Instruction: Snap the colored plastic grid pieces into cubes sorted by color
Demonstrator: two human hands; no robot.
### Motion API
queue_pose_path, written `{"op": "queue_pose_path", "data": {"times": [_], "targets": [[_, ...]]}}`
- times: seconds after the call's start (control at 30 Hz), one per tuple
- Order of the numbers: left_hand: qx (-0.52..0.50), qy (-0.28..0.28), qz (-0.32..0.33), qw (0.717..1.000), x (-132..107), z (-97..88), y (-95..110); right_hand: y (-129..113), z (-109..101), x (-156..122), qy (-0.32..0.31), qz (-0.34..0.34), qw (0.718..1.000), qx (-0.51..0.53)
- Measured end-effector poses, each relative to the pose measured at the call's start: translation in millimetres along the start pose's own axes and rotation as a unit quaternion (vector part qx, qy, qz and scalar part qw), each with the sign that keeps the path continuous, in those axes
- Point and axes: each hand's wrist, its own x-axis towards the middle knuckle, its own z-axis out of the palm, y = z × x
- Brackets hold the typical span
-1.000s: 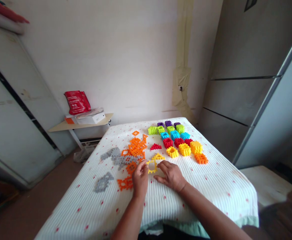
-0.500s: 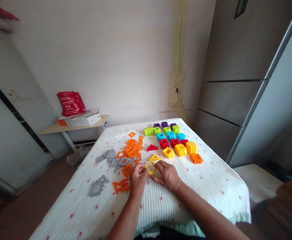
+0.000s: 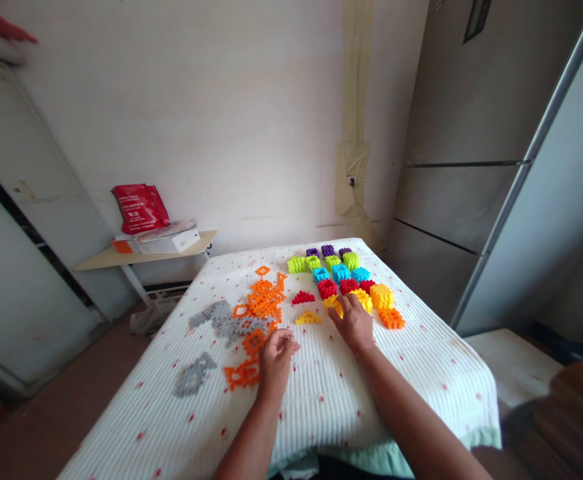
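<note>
My right hand (image 3: 355, 321) reaches forward over the white dotted tablecloth (image 3: 401, 393), its fingertips closed on a yellow piece (image 3: 332, 305) in the row of yellow cubes (image 3: 381, 295). My left hand (image 3: 276, 357) rests on the cloth with fingers curled and thumb meeting the forefinger, nothing visible in it. It lies beside flat orange pieces (image 3: 244, 373). A yellow triangle (image 3: 308, 318) and a red triangle (image 3: 303, 297) lie between my hands and the orange pile (image 3: 266, 297).
Built cubes stand in rows: green (image 3: 296, 264), purple (image 3: 327, 251), blue (image 3: 341, 272), red (image 3: 327, 288), one orange (image 3: 391, 318). Grey flat pieces (image 3: 221, 317) lie at the left. A side shelf (image 3: 96, 261) carries a red bag (image 3: 138, 207). A grey cabinet (image 3: 471, 200) stands at the right.
Both hands were pinching a flat yellow frame piece near the table's middle. My right hand has moved forward to the yellow cubes with it; my left hand has let go and stayed.
</note>
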Motion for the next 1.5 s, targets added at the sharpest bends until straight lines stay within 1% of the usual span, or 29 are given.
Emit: {"op": "queue_pose_path", "data": {"times": [0.23,0.4,0.5,0.57,0.6,0.67,0.7,0.73,0.8,0.87,0.97,1.03,1.1,1.17,1.23,1.27,1.3,1.33,1.4,1.43,1.5], "targets": [[0.004,0.016,0.002,1.0,0.4,1.3,-1.6,-3.1,2.9,1.0,-0.034,0.022,0.999,-0.033],[-0.001,0.007,0.001,1.0,-2.6,1.3,5.2,-4.5,3.0,0.2,-0.057,0.025,0.997,-0.054],[-0.005,0.001,0.01,1.0,-4.5,1.7,8.5,-4.8,3.8,-0.8,-0.043,0.018,0.997,-0.054],[-0.002,-0.005,0.012,1.0,-4.3,2.3,7.4,-4.5,5.1,-2.3,-0.01,-0.004,0.999,-0.035],[0.001,-0.007,0.012,1.0,-3.8,2.4,5.9,-4.5,5.6,-3.5,0.008,-0.027,0.999,-0.018],[0.006,-0.009,0.014,1.0,-2.4,2.1,2.5,-5.6,6.1,-7.1,0.03,-0.102,0.994,0.026],[0.01,-0.01,0.015,1.0,-1.7,1.6,1.0,-6.9,6.0,-9.4,0.026,-0.147,0.988,0.047],[0.013,-0.011,0.016,1.0,-1.2,1.1,0.0,-8.6,5.7,-11.9,0.012,-0.191,0.979,0.063],[0.02,-0.015,0.023,0.999,-0.8,0.1,-0.4,-13.1,5.4,-17.3,-0.038,-0.262,0.961,0.075],[0.027,-0.02,0.032,0.999,-1.6,0.0,0.5,-17.5,6.0,-21.9,-0.097,-0.3,0.946,0.068],[0.03,-0.021,0.039,0.999,-4.9,1.5,1.0,-21.7,7.7,-25.7,-0.159,-0.305,0.937,0.054],[0.037,-0.022,0.052,0.998,-8.3,0.8,0.6,-22.6,7.8,-26.2,-0.182,-0.29,0.938,0.051],[0.083,-0.011,0.087,0.993,-11.6,-4.3,1.4,-22.9,6.5,-25.7,-0.193,-0.275,0.94,0.054],[0.176,0.028,0.141,0.974,-13.5,-15.3,5.2,-23.1,4.7,-24.9,-0.205,-0.266,0.94,0.062],[0.293,0.079,0.185,0.935,-12.7,-30.5,12.5,-23.4,3.6,-24.1,-0.218,-0.26,0.938,0.069],[0.355,0.097,0.193,0.91,-11.2,-38.5,16.8,-23.6,3.5,-23.9,-0.224,-0.255,0.938,0.072],[0.419,0.109,0.182,0.883,-9.2,-46.0,21.0,-23.7,3.6,-23.7,-0.228,-0.251,0.938,0.075],[0.481,0.118,0.152,0.856,-6.8,-52.6,24.8,-23.9,3.8,-23.6,-0.23,-0.247,0.938,0.075],[0.574,0.109,0.074,0.808,-1.5,-61.8,29.5,-24.1,4.2,-23.8,-0.229,-0.242,0.94,0.073],[0.602,0.096,0.042,0.792,0.9,-64.3,30.3,-24.2,4.2,-23.9,-0.228,-0.242,0.94,0.07],[0.627,0.072,0.01,0.775,4.8,-66.0,29.3,-24.2,4.2,-24.0,-0.228,-0.245,0.94,0.061]]}}
